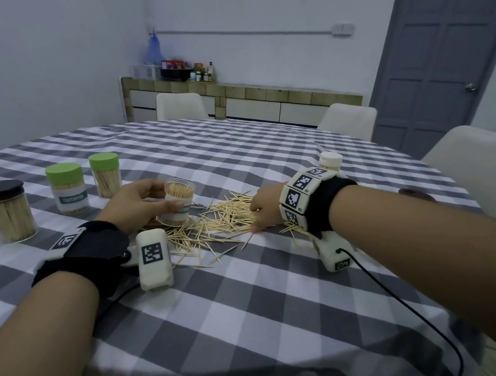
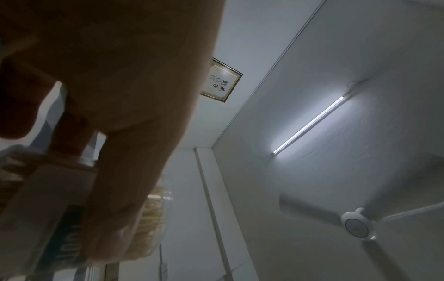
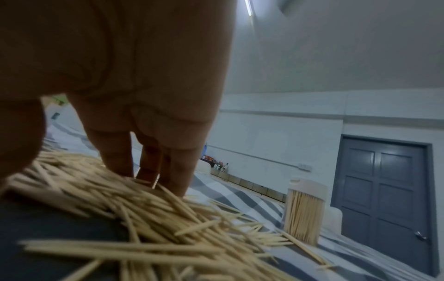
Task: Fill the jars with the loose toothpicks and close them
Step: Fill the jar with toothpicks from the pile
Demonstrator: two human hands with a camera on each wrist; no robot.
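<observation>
Table (image 1: 290,310): round, draped in a grey-and-white checked cloth that falls in folds over the near edge; wide bare cloth lies toward the far rim and in front of the arms.

Black-lidded jar (image 1: 7,211): clear, cylindrical, upright at the far left, packed with upright toothpicks.

Two green-lidded jars: the left one (image 1: 67,188) bears a white label reading TOOTHPICK, the right one (image 1: 106,175) stands just beside it; both closed, both holding toothpicks.

Cream-lidded jar (image 3: 305,211): clear, upright, closed, full of toothpicks, standing at the far right fringe of the pile; mostly hidden behind the right wrist in the head view.

Open jar (image 1: 180,205): clear plastic with a white label, no lid, filled near its rim with upright toothpicks, tilted slightly at the pile's left edge. The left hand (image 1: 141,205) grasps it, thumb and fingers wrapped round its wall.

Loose toothpicks (image 1: 213,222): thin, pale wooden, pointed sticks scattered flat on the cloth between the two hands, a few strays nearer the person.

Right hand (image 1: 264,206): fingers (image 3: 115,152) straight, tips pressed down into the pile, clasping nothing.
</observation>
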